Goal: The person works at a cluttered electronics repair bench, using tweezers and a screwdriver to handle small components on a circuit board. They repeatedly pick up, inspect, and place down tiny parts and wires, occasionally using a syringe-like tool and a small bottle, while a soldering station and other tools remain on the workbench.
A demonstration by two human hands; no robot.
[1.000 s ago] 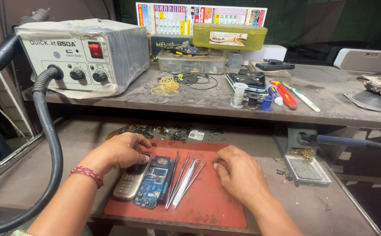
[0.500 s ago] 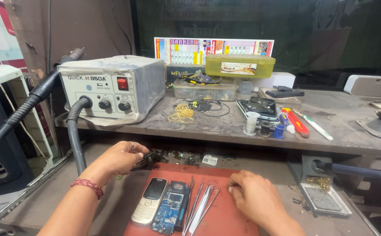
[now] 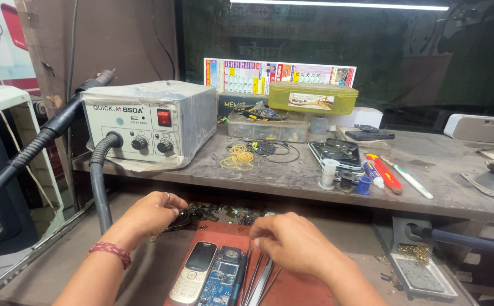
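At the bottom centre of the frame, a silver phone (image 3: 193,273) and a bare circuit board (image 3: 222,279) lie side by side on a red mat (image 3: 304,289). The right hand (image 3: 292,242) curls loosely over a fan of tweezers (image 3: 258,276), fingertips touching them. Left of centre, the left hand (image 3: 153,212) is closed over small dark parts (image 3: 213,213). A grey rework station (image 3: 148,123) sits on the bench (image 3: 292,175) at upper left.

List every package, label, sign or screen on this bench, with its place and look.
Chart strip: against the back wall, long, multicoloured.
Lidded box: upper shelf, yellow-green, pale label on its front.
Station's front panel: left shelf, grey, red switch, two black knobs.
Keypad phone: red mat, silver, dark screen, beside right hand.
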